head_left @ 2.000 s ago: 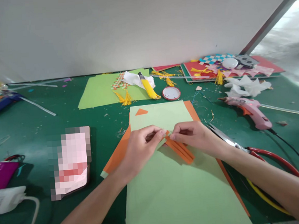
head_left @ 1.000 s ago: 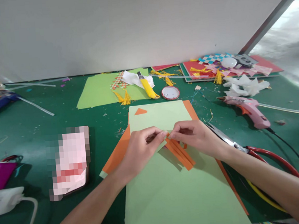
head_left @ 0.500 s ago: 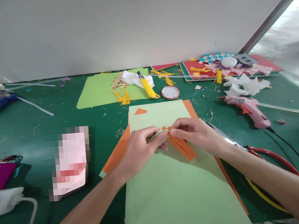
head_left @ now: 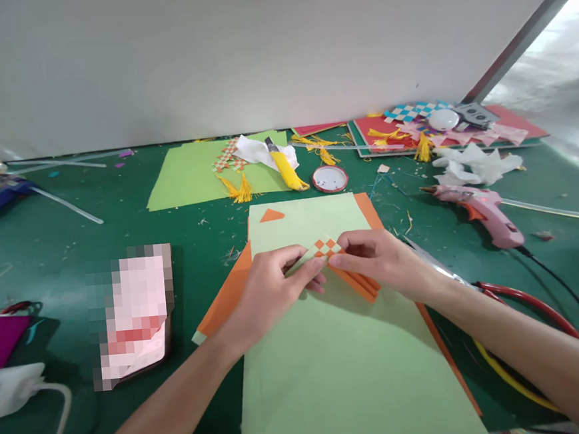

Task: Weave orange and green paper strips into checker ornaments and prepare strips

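Note:
A small woven patch of orange and pale green paper strips (head_left: 327,248) is held just above a pale green sheet (head_left: 331,367). My left hand (head_left: 275,291) pinches the green strip ends on the left side of the weave. My right hand (head_left: 381,263) pinches the right side, where loose orange strips (head_left: 362,282) trail down toward me. An orange sheet (head_left: 226,302) lies under the green one, showing at its left and right edges. A small orange triangle (head_left: 272,215) rests near the green sheet's far corner.
A pink glue gun (head_left: 479,212) lies at the right, red-handled scissors (head_left: 475,289) under my right forearm. A phone (head_left: 137,316) lies at the left. A yellow utility knife (head_left: 285,167), a round lid (head_left: 330,179), tassels and a lime sheet (head_left: 186,175) sit farther back.
The woven checker patch has come up into view between my fingertips and grown larger. The orange strips swung in closer under my right hand. Both hands stayed nearly in place.

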Available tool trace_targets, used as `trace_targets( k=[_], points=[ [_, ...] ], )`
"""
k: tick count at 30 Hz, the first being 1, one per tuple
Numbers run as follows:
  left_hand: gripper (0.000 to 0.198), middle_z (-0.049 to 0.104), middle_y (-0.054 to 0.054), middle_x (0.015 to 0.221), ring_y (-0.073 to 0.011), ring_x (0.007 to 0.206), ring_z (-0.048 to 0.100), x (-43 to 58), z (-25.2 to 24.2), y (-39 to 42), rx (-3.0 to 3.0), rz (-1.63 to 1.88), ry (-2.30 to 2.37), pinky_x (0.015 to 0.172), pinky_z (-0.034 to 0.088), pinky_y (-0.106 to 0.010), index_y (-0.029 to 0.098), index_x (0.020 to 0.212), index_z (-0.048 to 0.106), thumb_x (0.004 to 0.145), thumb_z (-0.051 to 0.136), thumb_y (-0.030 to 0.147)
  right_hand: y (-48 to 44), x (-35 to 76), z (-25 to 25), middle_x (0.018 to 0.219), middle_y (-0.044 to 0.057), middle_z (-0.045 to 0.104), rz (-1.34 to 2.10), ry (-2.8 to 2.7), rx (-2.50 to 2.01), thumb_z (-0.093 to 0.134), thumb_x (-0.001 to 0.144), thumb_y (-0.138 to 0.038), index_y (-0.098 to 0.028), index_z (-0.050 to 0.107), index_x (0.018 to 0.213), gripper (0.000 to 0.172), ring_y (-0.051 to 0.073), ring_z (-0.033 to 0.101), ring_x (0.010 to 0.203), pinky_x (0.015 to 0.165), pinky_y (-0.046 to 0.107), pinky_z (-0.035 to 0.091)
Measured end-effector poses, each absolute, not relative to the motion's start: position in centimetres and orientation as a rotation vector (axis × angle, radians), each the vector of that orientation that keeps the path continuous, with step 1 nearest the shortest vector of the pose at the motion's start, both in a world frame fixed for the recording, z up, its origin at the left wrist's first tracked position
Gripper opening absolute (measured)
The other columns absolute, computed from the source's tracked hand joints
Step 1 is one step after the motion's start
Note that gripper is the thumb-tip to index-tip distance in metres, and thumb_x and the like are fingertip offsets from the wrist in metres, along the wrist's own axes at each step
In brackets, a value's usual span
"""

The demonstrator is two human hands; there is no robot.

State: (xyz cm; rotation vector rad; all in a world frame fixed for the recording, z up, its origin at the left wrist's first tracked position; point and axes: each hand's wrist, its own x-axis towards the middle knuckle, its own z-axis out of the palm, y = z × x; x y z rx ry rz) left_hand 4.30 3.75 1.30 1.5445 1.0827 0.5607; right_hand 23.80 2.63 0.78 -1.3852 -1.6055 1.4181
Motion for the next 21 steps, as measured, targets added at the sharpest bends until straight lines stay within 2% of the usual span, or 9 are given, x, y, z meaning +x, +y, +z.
trace_targets(
  k=[3,7,16,21],
  points=[
    [0.032,0.067,0.001,0.066,-0.0142,0.067,0.068,4.33,1.26,3.78,1.500,0.596,1.058,0.057,0.043,-0.020,0.017,0.063,0.050,0.086,0.059,0.036,2.68,23.81,0.56,0.059,-0.006,0.036,1.435,-1.663,-1.429,0.066,0.077,-0.042,-0.017,0.050,0.064,0.033,0.007,0.031,0.054,0.048,0.024,0.022],
    [0.031,0.068,-0.001,0.069,-0.0143,0.066,0.068,4.31,1.24,3.74,1.455,0.609,1.045,0.058,0.045,-0.020,0.016,0.065,0.052,0.087,0.058,0.037,2.64,23.75,0.41,0.060,-0.004,0.042,1.417,-1.665,-1.459,0.065,0.077,-0.044,-0.016,0.052,0.065,0.033,0.008,0.035,0.055,0.049,0.024,0.024],
    [0.033,0.070,-0.001,0.070,-0.0120,0.062,0.067,4.42,1.53,3.79,1.424,0.600,1.074,0.049,0.037,-0.019,0.015,0.068,0.056,0.087,0.057,0.041,2.44,23.80,0.87,0.056,-0.005,0.045,1.508,-1.567,-1.440,0.066,0.076,-0.043,-0.017,0.053,0.064,0.032,0.007,0.037,0.051,0.047,0.022,0.027],
    [0.029,0.068,0.000,0.071,-0.0129,0.064,0.068,4.39,1.32,3.69,1.419,0.617,1.041,0.057,0.043,-0.020,0.015,0.071,0.058,0.088,0.057,0.039,2.54,23.89,0.67,0.063,-0.003,0.050,1.544,-1.598,-1.403,0.066,0.077,-0.042,-0.016,0.056,0.069,0.029,0.009,0.040,0.056,0.050,0.023,0.029]
  ],
)
